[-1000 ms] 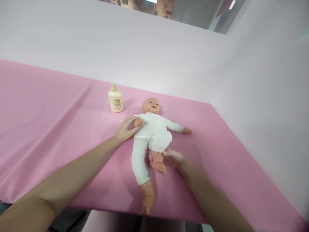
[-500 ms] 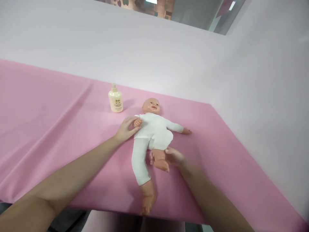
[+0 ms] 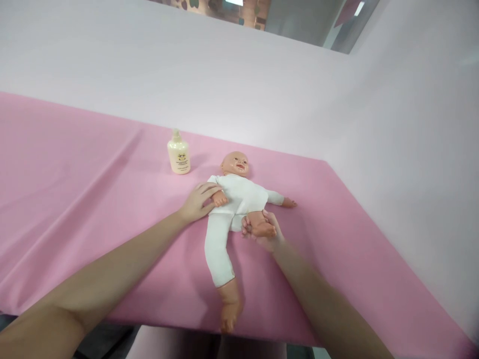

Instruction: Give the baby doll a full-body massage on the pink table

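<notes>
Head view: the baby doll (image 3: 239,195) lies face-up on the pink tablecloth (image 3: 93,189), near a lotion bottle (image 3: 178,156). The left hand (image 3: 195,203) loosely clasps its arm. The right hand (image 3: 266,235) grips the bare leg (image 3: 259,229) (1 of 2), folded toward the belly. This looks like a leg-bending step, and bending further would call for a steadied torso.

A wide stretch of bare cloth (image 3: 75,174) lies open left of the doll (image 3: 239,194), crossed only by the left forearm. The bottle (image 3: 178,157) stands upright beyond the left hand (image 3: 196,202), leaving a narrow gap to the doll's head. The wall (image 3: 262,89) closes in just behind the head and along the right side. Right of the doll the cloth is free up to that wall. The right hand (image 3: 262,232), gripping the bent leg, blocks the belly; the straight leg bars the near edge.
</notes>
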Demonstrator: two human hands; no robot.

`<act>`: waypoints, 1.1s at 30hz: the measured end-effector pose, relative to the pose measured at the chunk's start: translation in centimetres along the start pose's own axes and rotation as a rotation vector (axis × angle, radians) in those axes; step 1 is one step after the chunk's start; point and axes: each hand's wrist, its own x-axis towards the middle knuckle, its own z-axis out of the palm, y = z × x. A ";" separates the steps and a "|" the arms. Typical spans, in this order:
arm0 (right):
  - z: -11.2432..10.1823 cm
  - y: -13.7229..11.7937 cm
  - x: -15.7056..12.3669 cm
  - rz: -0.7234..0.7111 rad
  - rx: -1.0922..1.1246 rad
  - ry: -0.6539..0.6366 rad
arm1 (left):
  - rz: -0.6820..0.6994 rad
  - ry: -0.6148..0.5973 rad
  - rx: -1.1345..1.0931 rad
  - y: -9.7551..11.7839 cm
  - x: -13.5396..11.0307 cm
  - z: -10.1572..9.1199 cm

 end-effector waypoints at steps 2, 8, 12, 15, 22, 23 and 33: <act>0.0 0.0 0.0 0.008 -0.010 0.009 | -0.009 -0.009 0.004 0.0 0.0 0.0; 0.3 0.0 -0.2 0.016 -0.021 0.005 | -0.011 -0.016 0.008 0.1 0.1 -0.1; 0.5 -0.1 -0.2 0.014 -0.011 0.017 | -0.007 -0.016 -0.008 0.0 0.0 0.0; 0.7 -0.2 -0.3 0.010 -0.005 0.022 | -0.005 -0.014 -0.014 0.0 -0.1 0.0; 0.7 -0.1 -0.4 -0.015 -0.079 -0.016 | -0.059 0.040 -0.041 0.2 0.1 -0.1; 0.8 -0.1 -0.5 -0.021 -0.080 -0.019 | -0.081 0.055 -0.048 0.2 0.1 -0.1; 0.8 0.1 -0.6 0.029 -0.087 -0.249 | -0.264 0.171 -0.143 -0.1 0.2 0.1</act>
